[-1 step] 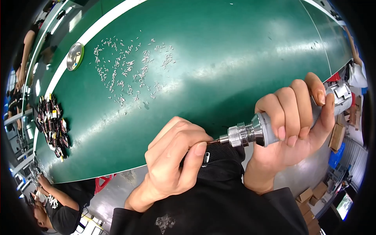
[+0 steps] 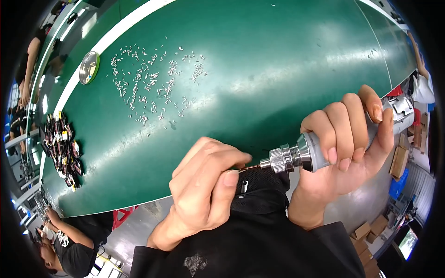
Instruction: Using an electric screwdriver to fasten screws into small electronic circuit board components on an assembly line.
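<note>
My right hand (image 2: 345, 139) is wrapped round a grey and silver cylindrical hand tool (image 2: 319, 152), held nearly level in front of my body. At its left end are a knurled metal collar and a narrow nozzle. A thin copper-coloured strand (image 2: 250, 167) runs from the nozzle to my left hand (image 2: 201, 183). There, thumb and fingers are closed in a pinch at the strand's end. Whether the strand is a wire or a slim bit cannot be made out. The fingers hide its left end.
Many tiny pale slivers (image 2: 150, 81) lie scattered over the green table (image 2: 259, 55). A round shallow dish (image 2: 89, 67) stands at the far left, and a heap of dark bundled leads (image 2: 62, 150) lies nearer. Another person (image 2: 69, 245) works at lower left. Cardboard boxes (image 2: 371, 229) are at lower right.
My left hand has shifted slightly left, away from the nozzle, and more of the strand shows. The right hand and tool have moved very slightly left.
</note>
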Motion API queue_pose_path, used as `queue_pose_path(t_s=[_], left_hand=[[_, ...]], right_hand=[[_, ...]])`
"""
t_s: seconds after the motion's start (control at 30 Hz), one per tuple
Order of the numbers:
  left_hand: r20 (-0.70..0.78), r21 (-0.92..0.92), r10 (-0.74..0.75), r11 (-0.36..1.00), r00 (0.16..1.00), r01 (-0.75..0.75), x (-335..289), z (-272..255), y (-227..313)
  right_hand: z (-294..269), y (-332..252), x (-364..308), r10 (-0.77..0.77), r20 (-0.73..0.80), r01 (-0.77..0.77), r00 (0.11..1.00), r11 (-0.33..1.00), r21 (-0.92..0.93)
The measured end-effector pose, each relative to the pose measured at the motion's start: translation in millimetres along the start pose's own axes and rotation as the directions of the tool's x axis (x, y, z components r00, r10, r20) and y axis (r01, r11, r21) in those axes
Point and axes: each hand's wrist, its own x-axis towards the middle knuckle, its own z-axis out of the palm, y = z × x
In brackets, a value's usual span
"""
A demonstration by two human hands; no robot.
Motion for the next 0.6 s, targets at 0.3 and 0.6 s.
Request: queue_pose_path(t_s=[0.3, 0.6], left_hand=[[-0.039, 0.491, -0.1, 0.865, 0.994, 0.107, 47, -81, -20], [-0.157, 0.887, -0.002, 0.44, 0.988, 0.142, 208, -118, -109]], right_hand=[[-27, 7, -7, -0.018, -0.338, 0.003, 0.941, 0.999, -0.045], [-40, 8, -10, 0.073, -0.168, -0.07, 0.983, 0.997, 0.026]])
